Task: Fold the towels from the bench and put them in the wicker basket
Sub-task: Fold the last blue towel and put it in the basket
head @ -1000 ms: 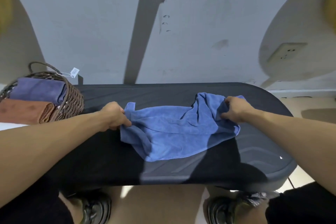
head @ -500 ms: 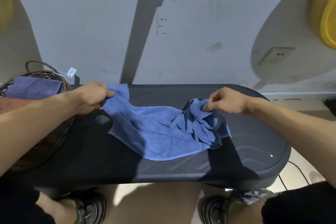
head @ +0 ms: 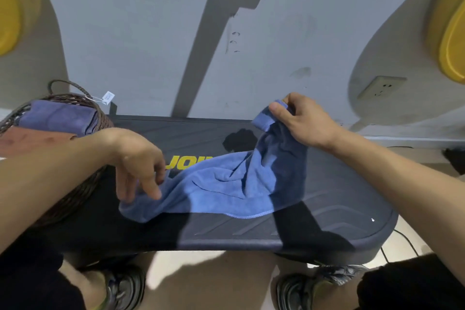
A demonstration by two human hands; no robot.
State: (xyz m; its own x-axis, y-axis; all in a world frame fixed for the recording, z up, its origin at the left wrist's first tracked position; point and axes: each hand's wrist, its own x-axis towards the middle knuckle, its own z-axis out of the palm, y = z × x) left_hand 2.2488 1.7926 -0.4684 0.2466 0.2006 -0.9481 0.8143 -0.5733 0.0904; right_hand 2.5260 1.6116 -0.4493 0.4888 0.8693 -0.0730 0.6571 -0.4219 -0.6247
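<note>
Blue towel [head: 226, 189] lies rumpled on the dark surface [head: 327, 229]; the right hand [head: 304, 121] pinches its far corner aloft, the left hand [head: 141, 166] hangs slack-fingered over the near-left edge. Folding looks barely begun: next, the left must catch a corner, then the wicker basket [head: 75, 184].

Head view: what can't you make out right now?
- Wicker basket: cut by the left edge, left forearm covers its front.
- Yellow lettering on the bench: blue towel hides the rest.
- Left hand: grip on the towel unclear.
</note>
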